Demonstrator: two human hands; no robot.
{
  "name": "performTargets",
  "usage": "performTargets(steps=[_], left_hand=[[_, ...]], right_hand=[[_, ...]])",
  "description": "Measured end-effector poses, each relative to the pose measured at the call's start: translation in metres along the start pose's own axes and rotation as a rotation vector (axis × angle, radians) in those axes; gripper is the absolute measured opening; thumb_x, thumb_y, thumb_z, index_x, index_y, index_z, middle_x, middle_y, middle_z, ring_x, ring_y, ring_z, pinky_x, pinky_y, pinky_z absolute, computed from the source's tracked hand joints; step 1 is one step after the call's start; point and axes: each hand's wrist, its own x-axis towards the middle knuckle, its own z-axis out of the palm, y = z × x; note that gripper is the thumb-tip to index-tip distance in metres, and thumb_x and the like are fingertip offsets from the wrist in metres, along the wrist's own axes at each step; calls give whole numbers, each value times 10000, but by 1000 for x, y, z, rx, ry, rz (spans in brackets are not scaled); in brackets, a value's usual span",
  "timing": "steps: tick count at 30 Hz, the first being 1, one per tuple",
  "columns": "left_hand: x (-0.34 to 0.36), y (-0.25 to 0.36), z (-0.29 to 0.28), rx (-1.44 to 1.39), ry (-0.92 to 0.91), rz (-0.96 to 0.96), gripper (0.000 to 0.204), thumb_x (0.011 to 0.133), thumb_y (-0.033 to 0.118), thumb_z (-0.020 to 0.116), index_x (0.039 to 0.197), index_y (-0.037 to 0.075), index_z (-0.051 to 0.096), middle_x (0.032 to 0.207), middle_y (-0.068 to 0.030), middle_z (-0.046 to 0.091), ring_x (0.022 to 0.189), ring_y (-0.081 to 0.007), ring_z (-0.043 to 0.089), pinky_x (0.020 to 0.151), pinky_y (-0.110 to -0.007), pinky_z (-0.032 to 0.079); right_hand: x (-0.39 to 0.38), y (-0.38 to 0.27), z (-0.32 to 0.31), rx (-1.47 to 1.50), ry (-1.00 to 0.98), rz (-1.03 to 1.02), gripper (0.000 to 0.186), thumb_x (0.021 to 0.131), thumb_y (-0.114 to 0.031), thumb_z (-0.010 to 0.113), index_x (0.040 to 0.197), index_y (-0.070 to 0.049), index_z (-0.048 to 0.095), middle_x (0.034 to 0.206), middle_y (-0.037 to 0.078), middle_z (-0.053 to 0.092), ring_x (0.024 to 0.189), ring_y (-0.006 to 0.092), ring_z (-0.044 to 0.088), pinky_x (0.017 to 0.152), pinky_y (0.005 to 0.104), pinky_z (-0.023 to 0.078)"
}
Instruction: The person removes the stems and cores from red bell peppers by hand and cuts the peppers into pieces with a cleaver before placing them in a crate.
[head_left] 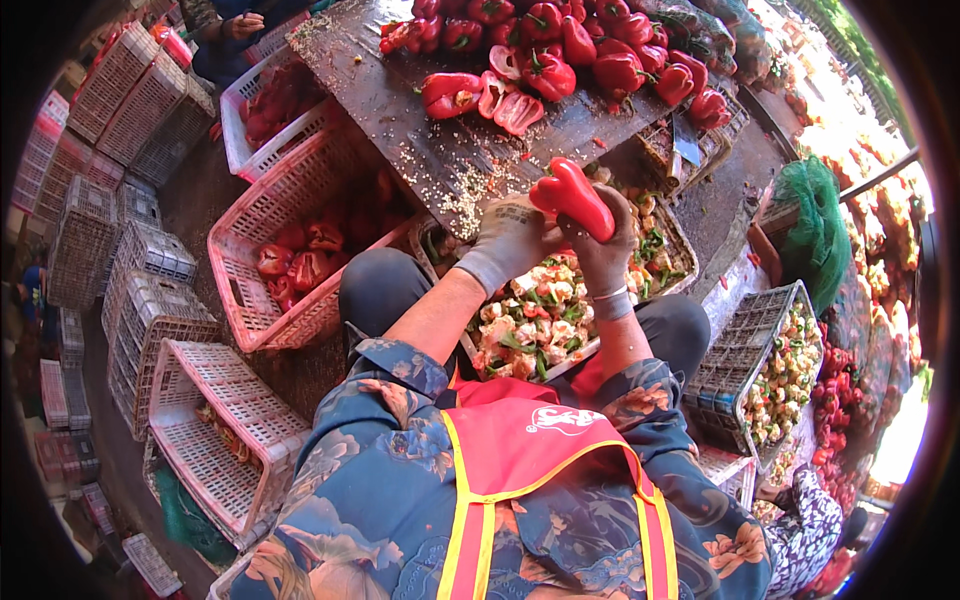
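Note:
My right hand (607,248), in a grey work glove, is closed around a long red bell pepper (575,195), held up over my lap. Close beside it is my left hand (508,240), also gloved, its fingers curled in toward the pepper's lower part; what its fingertips grip is hidden. Below both hands, between my knees, is a crate (682,284) heaped with pale pepper cores and green stems (530,325). Just ahead, cut pepper pieces (517,112) and scattered seeds (465,195) lie on a dark tabletop (360,85).
Whole red peppers (580,42) pile up at the table's far side. A pink crate (245,275) at my left holds red pepper pieces. A grey crate (715,375) of cores stands right, near green netting (808,225). A broad blade (686,142) rests beyond. Another person's hand (243,25) shows far left.

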Motion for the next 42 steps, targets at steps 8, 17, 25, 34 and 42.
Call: performTargets(steps=[8, 17, 25, 34, 42], left_hand=[[6, -1, 41, -529, 174, -132, 564, 870, 266, 590, 1385, 75, 461, 958, -191, 697, 829, -361, 684, 758, -441, 540], [-18, 52, 5, 27, 141, 508, 483, 799, 174, 620, 1275, 116, 567, 671, -79, 610, 592, -309, 603, 578, -437, 469], [-15, 19, -21, -884, 565, -9, 248, 914, 72, 600, 1129, -43, 643, 1003, -135, 718, 787, -182, 683, 718, -316, 556], [-8, 9, -16, -607, 306, 73, 531, 871, 301, 716, 1295, 24, 557, 1177, -157, 592, 952, -236, 636, 805, -328, 531], [6, 1, -3, -482, 247, 339, 628, 765, 199, 770, 1316, 68, 497, 1230, -207, 566, 1084, -387, 577, 931, -444, 479]], right_hand=[[11, -3, -15, 111, 152, 59, 493, 748, 11, 781, 1186, -47, 562, 1091, 59, 622, 963, 138, 608, 872, 278, 519], [5, 65, -34, 515, 349, 478, 350, 819, -75, 732, 1134, -38, 583, 995, 69, 667, 812, 183, 665, 657, 305, 559], [21, 50, -53, 798, 218, 585, 412, 889, -132, 658, 1277, -51, 545, 1091, 117, 671, 829, 273, 698, 689, 382, 604], [15, -22, -46, 1186, -269, 651, 624, 915, -371, 619, 1421, -75, 404, 1301, 116, 576, 1014, 261, 622, 865, 440, 525], [-19, -9, -46, 1008, -409, 976, 585, 912, -426, 605, 1326, -30, 487, 1062, 157, 654, 894, 274, 669, 799, 401, 563]])
